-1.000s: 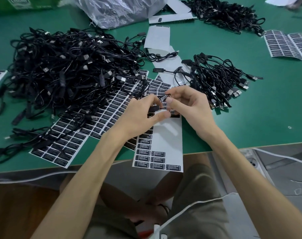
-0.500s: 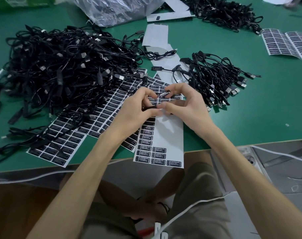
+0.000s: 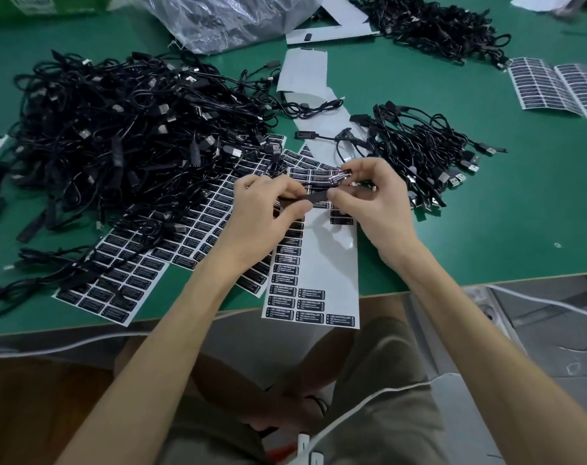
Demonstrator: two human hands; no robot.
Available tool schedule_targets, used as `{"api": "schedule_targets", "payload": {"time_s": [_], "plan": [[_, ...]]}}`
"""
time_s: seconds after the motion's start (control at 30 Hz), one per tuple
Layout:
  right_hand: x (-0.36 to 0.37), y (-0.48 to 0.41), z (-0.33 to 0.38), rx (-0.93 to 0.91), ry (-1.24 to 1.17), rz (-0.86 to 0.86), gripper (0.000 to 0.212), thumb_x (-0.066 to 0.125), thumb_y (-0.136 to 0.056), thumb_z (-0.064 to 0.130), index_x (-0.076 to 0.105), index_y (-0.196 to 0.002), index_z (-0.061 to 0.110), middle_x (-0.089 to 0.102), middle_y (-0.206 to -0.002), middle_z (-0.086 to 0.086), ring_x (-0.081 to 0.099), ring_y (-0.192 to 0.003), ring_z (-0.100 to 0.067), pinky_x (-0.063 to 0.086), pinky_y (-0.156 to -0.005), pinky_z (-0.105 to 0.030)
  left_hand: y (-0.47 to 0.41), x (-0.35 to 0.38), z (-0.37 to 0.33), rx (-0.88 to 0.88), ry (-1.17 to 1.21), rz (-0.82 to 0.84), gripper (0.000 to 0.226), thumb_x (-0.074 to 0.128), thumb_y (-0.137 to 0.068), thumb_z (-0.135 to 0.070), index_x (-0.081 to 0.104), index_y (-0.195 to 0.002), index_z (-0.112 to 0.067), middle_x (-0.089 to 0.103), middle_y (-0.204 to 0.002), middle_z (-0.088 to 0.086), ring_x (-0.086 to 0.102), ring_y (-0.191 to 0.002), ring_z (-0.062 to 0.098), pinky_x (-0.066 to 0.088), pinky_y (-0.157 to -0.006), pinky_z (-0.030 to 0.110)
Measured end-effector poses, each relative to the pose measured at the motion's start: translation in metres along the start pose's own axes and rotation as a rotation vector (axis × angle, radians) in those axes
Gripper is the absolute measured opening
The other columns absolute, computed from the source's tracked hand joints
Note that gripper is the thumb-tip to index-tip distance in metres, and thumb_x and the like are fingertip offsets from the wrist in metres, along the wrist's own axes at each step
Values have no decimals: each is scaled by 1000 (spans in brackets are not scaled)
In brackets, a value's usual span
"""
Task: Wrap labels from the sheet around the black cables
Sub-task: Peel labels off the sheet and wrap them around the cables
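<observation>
My left hand [image 3: 268, 209] grips the small black controller block of a black cable [image 3: 313, 197] between thumb and fingers, above the label sheets. My right hand [image 3: 375, 199] pinches a black label [image 3: 340, 174] at the block's right end. The cable's wire runs up from my hands toward the big pile. Below my hands lies a partly used white label sheet [image 3: 318, 260], with black labels left along its left and bottom edges. A fuller label sheet [image 3: 144, 263] lies to its left, half under cables.
A big pile of black cables [image 3: 117, 129] covers the left of the green table [image 3: 486, 229]. A smaller cable bundle [image 3: 426, 146] lies right of my hands, another pile [image 3: 429, 25] at the back. More label sheets [image 3: 560, 88] lie far right, a plastic bag [image 3: 225, 18] at the back.
My hands stayed together over the sheet, turning the cable's block; my right fingers have shifted, with the label now raised at the block's right end.
</observation>
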State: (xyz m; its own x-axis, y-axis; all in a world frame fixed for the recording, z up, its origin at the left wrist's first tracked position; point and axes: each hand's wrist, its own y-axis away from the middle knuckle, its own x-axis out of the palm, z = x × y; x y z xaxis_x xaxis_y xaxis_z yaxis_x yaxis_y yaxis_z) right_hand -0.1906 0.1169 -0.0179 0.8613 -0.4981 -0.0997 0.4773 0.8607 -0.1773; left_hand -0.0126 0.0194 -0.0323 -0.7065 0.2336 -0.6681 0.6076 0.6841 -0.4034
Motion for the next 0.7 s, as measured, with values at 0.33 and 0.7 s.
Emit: {"api": "schedule_targets", "payload": {"time_s": [0.33,0.7], "plan": [[-1,-3,-6,-46,70,-77,25,77,-88,4,68,-110,12,73,-98,-10,72,-91,-27,60,-86,-41,2,0,-5,85,-32,31,19,64,-100,-21,63,-119,-23,72,-96,-12,59,-100,4,32,-106,29],[2,-1,-6,-33,46,48,6,77,-90,15,77,-96,17,77,-77,-2,75,-72,-14,50,-63,-15,1,-2,-6,34,27,4,20,71,-95,-16,69,-115,-18,74,-104,-11,68,-99,4,49,-103,47]]}}
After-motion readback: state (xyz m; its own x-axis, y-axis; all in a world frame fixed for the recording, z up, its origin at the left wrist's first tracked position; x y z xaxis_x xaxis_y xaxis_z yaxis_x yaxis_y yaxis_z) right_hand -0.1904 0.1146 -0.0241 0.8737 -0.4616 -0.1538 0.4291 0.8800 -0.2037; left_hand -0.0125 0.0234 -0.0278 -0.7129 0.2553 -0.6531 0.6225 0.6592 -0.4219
